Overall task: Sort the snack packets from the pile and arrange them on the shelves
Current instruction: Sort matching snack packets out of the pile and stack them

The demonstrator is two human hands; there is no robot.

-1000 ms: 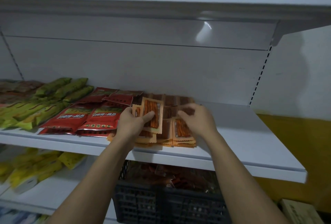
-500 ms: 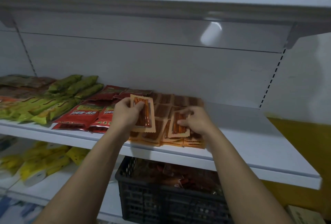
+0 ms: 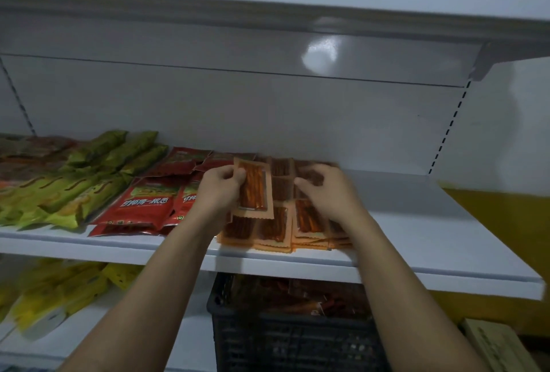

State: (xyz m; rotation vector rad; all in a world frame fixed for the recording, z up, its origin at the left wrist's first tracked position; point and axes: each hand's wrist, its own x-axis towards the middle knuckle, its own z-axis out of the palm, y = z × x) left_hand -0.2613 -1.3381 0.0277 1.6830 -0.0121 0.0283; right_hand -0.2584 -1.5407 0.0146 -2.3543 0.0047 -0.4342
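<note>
left grip (image 3: 218, 190): your thumb pins an orange packet (image 3: 253, 190) upright. right grip (image 3: 324, 193): curled over the packet stacks (image 3: 273, 225) on the shelf (image 3: 416, 222); its hold cannot be told.

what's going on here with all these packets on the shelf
A person is stocking a white shelf. The left hand holds one orange packet up over the stacks of orange packets, while the right hand rests curled over those stacks; whether it grips one is unclear. Red packets and green packets lie further left, and a black crate of more snacks sits below.
</note>
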